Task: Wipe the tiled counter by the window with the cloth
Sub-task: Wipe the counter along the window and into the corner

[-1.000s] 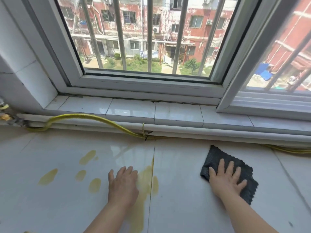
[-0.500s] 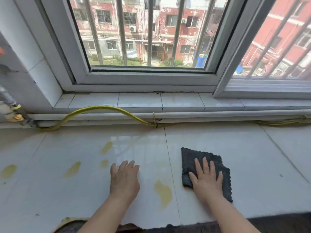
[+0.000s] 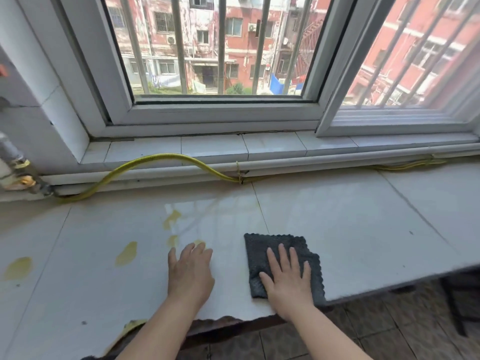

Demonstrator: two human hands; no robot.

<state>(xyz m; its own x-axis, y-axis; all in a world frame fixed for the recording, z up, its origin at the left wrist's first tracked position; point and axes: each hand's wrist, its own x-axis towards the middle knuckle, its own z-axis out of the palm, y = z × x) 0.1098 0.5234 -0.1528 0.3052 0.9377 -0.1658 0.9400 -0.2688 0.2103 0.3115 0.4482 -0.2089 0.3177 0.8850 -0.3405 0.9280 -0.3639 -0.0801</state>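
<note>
Two flat hands: right hand (image 3: 287,279) presses square, nubby cloth (image 3: 262,253) onto glossy counter (image 3: 350,229).

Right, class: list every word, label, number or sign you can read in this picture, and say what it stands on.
No text can be read anywhere.
The cloth, counter and yellow hose carry no writing.
The buildings outside show no legible sign.

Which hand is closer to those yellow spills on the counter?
Left. The left hand lies flat beside the yellow spills, fingertips at one. The right hand presses the cloth farther right, away from them.
</note>
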